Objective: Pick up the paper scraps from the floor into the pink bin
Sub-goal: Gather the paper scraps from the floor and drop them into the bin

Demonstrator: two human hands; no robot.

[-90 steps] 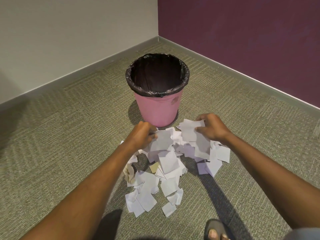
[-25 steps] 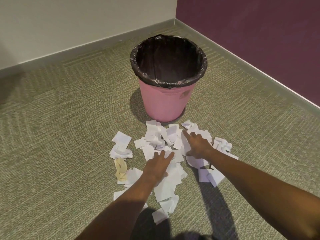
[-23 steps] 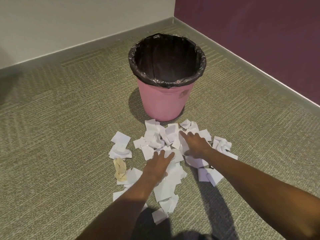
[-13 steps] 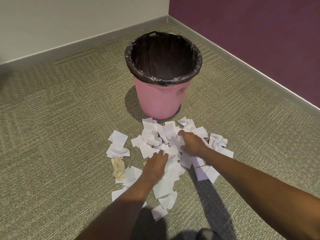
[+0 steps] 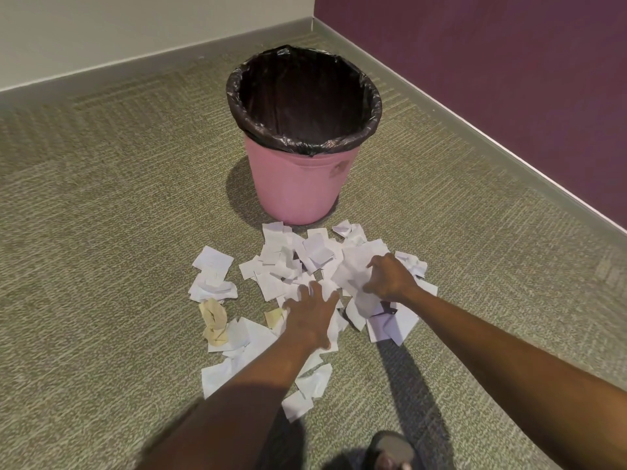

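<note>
A pink bin (image 5: 298,188) lined with a black bag stands on the carpet in the room's corner. Just in front of it lies a pile of white paper scraps (image 5: 288,262), with a crumpled yellowish scrap (image 5: 213,320) at its left edge. My left hand (image 5: 310,317) lies flat on the middle of the pile, fingers spread. My right hand (image 5: 386,278) is on the right side of the pile, fingers curled around a bunch of white scraps.
A beige wall runs along the back and a purple wall (image 5: 509,79) along the right, both with grey skirting. My sandalled foot (image 5: 390,451) shows at the bottom edge. Bare carpet (image 5: 101,232) spreads out to the left of the pile.
My right hand has gone from flat and pointing to curled around scraps. My left hand has stayed flat on the pile. The view has moved closer to the bin.
</note>
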